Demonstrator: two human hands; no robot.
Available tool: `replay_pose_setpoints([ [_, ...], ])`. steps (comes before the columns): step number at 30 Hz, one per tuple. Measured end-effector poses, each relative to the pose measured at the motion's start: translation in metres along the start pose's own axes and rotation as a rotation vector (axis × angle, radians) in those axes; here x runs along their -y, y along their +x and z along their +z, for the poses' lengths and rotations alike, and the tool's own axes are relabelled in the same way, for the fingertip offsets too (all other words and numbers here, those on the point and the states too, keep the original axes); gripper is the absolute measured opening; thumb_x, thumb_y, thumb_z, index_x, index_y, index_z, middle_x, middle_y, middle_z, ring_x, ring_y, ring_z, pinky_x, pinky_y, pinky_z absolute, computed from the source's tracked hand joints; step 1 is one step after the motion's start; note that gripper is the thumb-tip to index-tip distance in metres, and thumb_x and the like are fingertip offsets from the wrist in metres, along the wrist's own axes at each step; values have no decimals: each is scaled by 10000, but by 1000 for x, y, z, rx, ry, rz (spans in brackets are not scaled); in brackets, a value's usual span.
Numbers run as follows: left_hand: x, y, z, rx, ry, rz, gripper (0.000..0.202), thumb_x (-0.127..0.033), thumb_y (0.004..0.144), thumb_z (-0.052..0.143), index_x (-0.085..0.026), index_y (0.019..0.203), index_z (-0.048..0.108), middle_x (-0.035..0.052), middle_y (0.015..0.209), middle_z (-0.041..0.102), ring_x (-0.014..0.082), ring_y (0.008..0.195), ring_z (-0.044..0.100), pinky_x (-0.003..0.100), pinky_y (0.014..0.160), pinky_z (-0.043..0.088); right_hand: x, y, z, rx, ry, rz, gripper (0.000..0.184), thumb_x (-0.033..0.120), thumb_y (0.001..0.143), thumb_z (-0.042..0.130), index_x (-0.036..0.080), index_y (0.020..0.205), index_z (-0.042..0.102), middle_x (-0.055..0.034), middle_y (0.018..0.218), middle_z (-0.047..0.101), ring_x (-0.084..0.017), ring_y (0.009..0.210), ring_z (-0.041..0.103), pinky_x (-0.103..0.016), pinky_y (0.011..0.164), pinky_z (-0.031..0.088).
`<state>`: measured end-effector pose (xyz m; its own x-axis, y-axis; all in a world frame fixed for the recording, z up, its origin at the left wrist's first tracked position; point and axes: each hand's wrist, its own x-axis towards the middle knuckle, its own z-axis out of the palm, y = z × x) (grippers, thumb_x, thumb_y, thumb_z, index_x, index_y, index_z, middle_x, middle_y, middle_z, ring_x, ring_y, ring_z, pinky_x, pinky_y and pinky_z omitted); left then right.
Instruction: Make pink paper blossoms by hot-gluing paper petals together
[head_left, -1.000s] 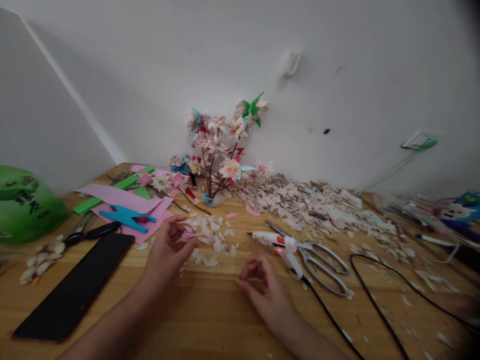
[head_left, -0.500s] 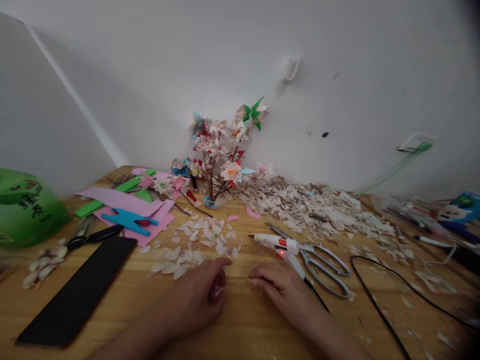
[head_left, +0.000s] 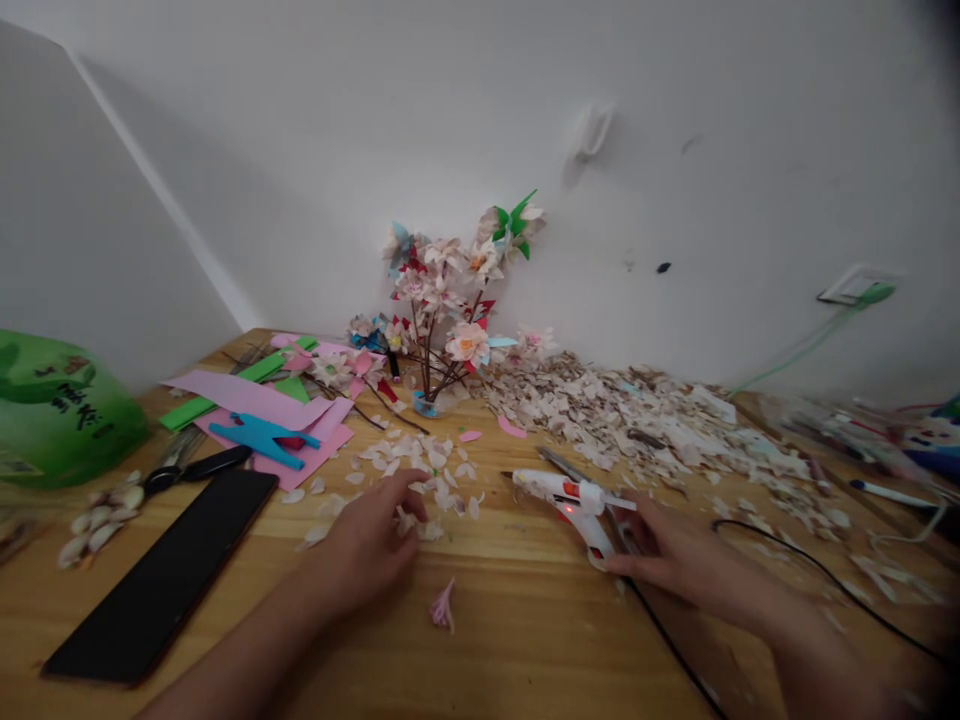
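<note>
My left hand hovers low over the loose pale petals, thumb and fingers curved apart. Some petals show between its fingertips; whether it touches them I cannot tell. Nearer to me, a small pink fringed tuft lies on the bare wood. My right hand is at the back end of a white hot glue gun with a red light lit. Its thumb is beside the gun's handle and its fingers are spread, without a clear grip. Metal scissors lie behind the gun, their handles mostly covered by this hand.
Paper-like flowers on twigs stand against the wall. A heap of dried petals spreads at the back right. At the left lie a black phone, coloured paper, a blue cutout and a green bag. A black cord crosses the right.
The pink tuft has left my left hand and lies on the table. That hand has moved away over the petals. My right hand has shifted right to the glue gun and scissors.
</note>
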<state>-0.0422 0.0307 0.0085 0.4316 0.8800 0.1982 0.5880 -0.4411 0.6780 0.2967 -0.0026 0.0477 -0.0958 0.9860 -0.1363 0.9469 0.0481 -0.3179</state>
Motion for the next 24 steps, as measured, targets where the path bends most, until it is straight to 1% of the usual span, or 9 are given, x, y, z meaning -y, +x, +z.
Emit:
replay_pose_setpoints([
  [2, -2, -2, 2, 45, 50, 45, 572, -34, 662, 456, -228, 1193, 367, 13, 931, 608, 174, 886, 559, 333, 803, 430, 4, 8, 8, -25, 70, -41, 372, 508, 661, 633, 216, 888, 593, -43, 805, 647, -234, 696, 579, -328, 620, 457],
  [4, -4, -2, 3, 64, 89, 65, 601, -19, 649, 457, -220, 1208, 364, 26, 967, 600, 181, 926, 549, 342, 831, 425, 11, 14, 18, -43, 141, -76, 377, 470, 671, 631, 223, 955, 607, -52, 899, 660, -261, 798, 594, -356, 707, 469],
  [6, -6, -1, 3, 66, 131, 66, 603, -12, 642, 459, -202, 1208, 374, 40, 979, 598, 192, 940, 541, 353, 841, 424, 17, 18, 29, -76, 200, -74, 427, 449, 667, 635, 204, 1016, 611, -78, 1002, 656, -293, 900, 586, -396, 802, 453],
  [8, -6, 1, 4, 69, 170, 63, 591, -8, 641, 458, -185, 1200, 389, 48, 967, 605, 203, 939, 536, 367, 848, 422, 21, 21, 40, -111, 271, -52, 489, 457, 677, 618, 167, 1070, 600, -107, 1073, 642, -308, 951, 577, -419, 849, 437],
  [10, -5, 3, 6, 74, 199, 65, 578, -5, 642, 453, -179, 1190, 404, 48, 946, 615, 209, 934, 533, 375, 849, 421, 21, 23, 48, -121, 347, -13, 490, 476, 710, 573, 147, 1071, 602, -114, 1056, 655, -305, 924, 594, -419, 825, 454],
  [14, -3, 4, 9, 77, 212, 69, 563, -4, 636, 450, -189, 1167, 424, 42, 926, 620, 207, 914, 537, 368, 825, 429, 16, 27, 57, -114, 388, 37, 390, 506, 742, 513, 171, 878, 657, -74, 844, 700, -291, 781, 623, -393, 702, 491],
  [16, -2, 3, 10, 73, 203, 73, 577, 6, 625, 444, -198, 1165, 421, 38, 930, 617, 203, 910, 540, 367, 823, 427, 14, 27, 59, -119, 391, 31, 366, 506, 746, 511, 183, 830, 661, -59, 811, 699, -283, 769, 620, -378, 687, 491],
  [21, -1, 2, 5, 25, 150, 91, 659, 46, 598, 414, -222, 1199, 376, 38, 1013, 605, 196, 960, 528, 372, 862, 401, 14, 25, 61, -137, 398, 44, 374, 497, 763, 515, 178, 882, 670, -36, 765, 690, -259, 717, 617, -354, 637, 489],
  [24, -1, 3, 1, 38, 178, 83, 618, 32, 614, 424, -226, 1176, 415, 30, 969, 627, 215, 944, 525, 386, 855, 392, 15, 23, 61, -156, 394, 39, 385, 487, 766, 523, 174, 939, 668, -30, 777, 689, -252, 728, 618, -344, 642, 486],
])
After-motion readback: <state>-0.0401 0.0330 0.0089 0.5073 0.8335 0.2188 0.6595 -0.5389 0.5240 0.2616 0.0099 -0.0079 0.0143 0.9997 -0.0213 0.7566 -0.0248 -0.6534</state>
